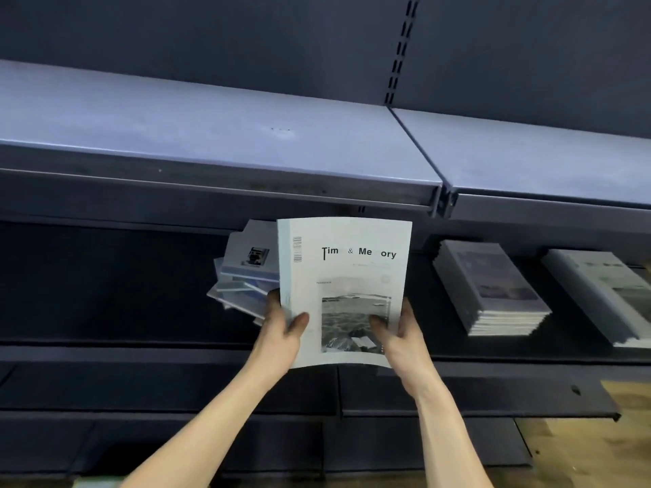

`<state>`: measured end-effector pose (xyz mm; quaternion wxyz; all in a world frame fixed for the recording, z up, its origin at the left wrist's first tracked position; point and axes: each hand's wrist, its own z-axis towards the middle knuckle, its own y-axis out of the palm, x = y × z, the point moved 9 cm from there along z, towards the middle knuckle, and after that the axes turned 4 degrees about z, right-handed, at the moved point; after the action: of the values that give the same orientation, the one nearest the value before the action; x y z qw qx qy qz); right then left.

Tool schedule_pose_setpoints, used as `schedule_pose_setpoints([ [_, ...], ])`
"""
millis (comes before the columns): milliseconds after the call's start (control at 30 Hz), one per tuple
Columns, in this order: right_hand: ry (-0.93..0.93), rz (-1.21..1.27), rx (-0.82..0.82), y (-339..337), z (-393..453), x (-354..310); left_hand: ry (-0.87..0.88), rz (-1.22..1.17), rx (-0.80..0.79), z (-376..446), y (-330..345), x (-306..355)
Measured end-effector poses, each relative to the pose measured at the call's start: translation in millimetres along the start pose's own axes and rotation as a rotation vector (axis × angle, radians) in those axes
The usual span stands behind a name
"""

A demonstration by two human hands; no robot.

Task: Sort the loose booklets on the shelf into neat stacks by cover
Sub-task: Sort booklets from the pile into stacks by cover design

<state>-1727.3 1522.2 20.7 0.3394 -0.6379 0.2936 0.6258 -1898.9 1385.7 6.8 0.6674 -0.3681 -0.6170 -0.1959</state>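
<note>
Both hands lift one booklet (343, 290) cover-up to read it: left hand (281, 329) and right hand (401, 338) pinch its lower edge, above the loose pile (243, 272) on the shelf (105, 283)

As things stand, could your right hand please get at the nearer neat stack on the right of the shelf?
Probably not yet: the right hand grips the booklet together with the left hand. The path to the stack looks clear.

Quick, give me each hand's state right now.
Left hand: grips the booklet at its left edge, thumb on the cover.
Right hand: grips the same booklet's lower right edge.
</note>
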Motion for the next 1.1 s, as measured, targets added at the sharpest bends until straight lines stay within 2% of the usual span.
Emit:
schedule_pose_setpoints([
  [333,-0.071,0.096,0.018,-40.3,2.3,-6.5,0.107,0.009,-0.009,-13.7,28.0,27.6],
  [567,-0.068,0.148,0.058,-78.3,6.4,1.4,0.086,0.044,-0.071,-7.0,74.6,30.7],
  [733,-0.068,0.182,0.038,-85.1,9.6,14.5,0.067,0.066,-0.012,-5.2,87.5,32.2],
  [867,-0.115,0.171,0.073,-107.2,19.1,7.3,0.087,0.07,-0.025,-2.8,107.4,45.9],
  [1100,-0.071,0.13,0.032,-111.5,22.0,30.6,-0.025,0.143,-0.013,1.8,123.1,21.0],
])
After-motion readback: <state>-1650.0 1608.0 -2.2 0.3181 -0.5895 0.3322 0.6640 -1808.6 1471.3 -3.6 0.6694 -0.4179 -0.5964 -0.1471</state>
